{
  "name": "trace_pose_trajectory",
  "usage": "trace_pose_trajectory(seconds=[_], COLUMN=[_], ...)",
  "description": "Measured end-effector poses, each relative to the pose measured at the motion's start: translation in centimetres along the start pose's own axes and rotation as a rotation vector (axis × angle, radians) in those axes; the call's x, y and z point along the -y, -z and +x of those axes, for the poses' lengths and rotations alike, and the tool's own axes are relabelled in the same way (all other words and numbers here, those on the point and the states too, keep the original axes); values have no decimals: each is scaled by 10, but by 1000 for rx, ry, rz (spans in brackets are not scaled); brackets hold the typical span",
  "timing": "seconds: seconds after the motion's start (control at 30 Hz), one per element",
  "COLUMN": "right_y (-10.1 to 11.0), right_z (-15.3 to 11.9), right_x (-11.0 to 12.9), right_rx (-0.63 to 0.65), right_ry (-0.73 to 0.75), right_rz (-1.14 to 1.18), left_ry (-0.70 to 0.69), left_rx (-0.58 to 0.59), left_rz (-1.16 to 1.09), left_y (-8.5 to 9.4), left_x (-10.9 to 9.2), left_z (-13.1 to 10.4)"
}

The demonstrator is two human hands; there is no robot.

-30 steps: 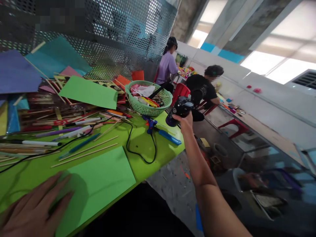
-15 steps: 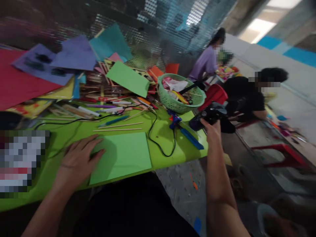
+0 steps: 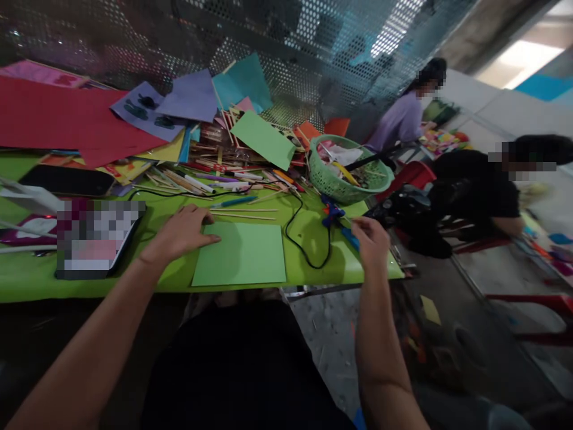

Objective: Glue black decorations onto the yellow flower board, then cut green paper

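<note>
My left hand (image 3: 190,230) lies with fingers apart at the left edge of a light green paper sheet (image 3: 244,254), its thumb on the sheet. To the right, my right hand (image 3: 375,236) is closed in a pinch at the pale end of a glue stick (image 3: 348,220). That stick comes out of a blue glue gun (image 3: 332,211) with an orange trigger, lying on the green table cover (image 3: 308,230). A black cord (image 3: 290,233) loops from the gun. Beneath the right fingers lies a blue tool (image 3: 350,237), partly hidden.
Thin wooden sticks (image 3: 246,214) and a blue pen (image 3: 235,201) lie behind the sheet. Further back are coloured papers (image 3: 264,137), pens and a green basket (image 3: 344,192). A tablet (image 3: 101,239) stands left. Right are a black camera-like object (image 3: 409,200) and two people.
My right hand has moved away from the black camera-like object to the glue stick and closed. My left hand stays at the sheet's left edge. The view has shifted left.
</note>
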State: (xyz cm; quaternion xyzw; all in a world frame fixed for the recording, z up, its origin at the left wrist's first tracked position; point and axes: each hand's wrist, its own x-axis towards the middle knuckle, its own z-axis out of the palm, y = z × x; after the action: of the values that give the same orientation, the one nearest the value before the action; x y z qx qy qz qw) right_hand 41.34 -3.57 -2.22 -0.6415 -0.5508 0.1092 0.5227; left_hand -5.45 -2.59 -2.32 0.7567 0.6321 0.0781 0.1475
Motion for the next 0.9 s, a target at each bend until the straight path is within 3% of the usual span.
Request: trace_pose_trajectory(seconds=[0.07,0.17,0.33,0.43,0.7,0.9], right_y=[-19,-41,-56,-59,-60,-53], right_z=[5,6,0,1,2,-9], right_x=[6,16,25,26,28,39], right_rx=[118,197,211,193,127,48], right_ry=[21,16,-84,-109,-125,-48], right_rz=[-103,-369,-499,-497,-438,-264], left_ry=[-27,-14,-69,-129,-524,-592], left_rx=[-11,-60,-167,-141,-9,10], left_rz=[-9,-18,3,51,107,110], left_y=[1,2,0,-8,-41,-47], left_x=[-1,-12,-45,-70,-141,-165], left_z=[-1,-15,-46,-53,-32,-5])
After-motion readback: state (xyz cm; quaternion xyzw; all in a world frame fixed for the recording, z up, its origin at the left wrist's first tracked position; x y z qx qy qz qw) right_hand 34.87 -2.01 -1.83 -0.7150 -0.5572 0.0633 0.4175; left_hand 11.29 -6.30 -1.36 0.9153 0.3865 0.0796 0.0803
